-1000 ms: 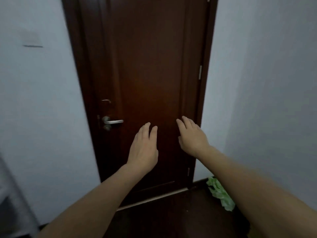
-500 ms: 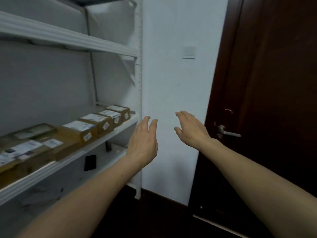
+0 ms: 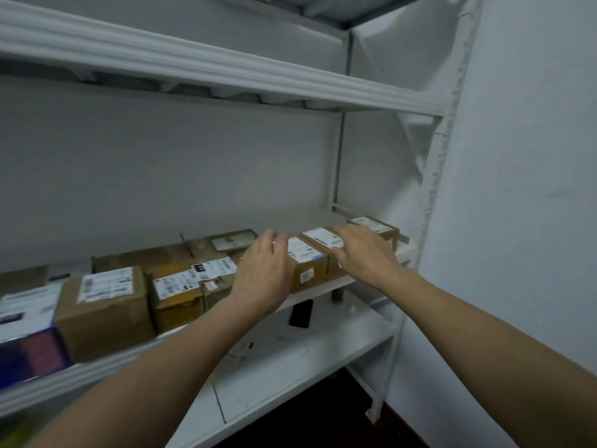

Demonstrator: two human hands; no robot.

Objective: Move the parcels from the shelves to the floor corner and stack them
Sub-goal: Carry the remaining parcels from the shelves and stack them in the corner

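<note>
parcel (image 3: pixel 305 261) sits between left hand (image 3: pixel 261 279) and right hand (image 3: pixel 366 257), fingers (image 3: pixel 347 232) straight, perhaps just touching.

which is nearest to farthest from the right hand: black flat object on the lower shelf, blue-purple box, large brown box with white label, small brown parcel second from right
1. small brown cardboard parcel, under the right hand
2. black flat object, on the lower shelf below
3. large brown cardboard box with white label, well left
4. blue-purple box, far left
</note>
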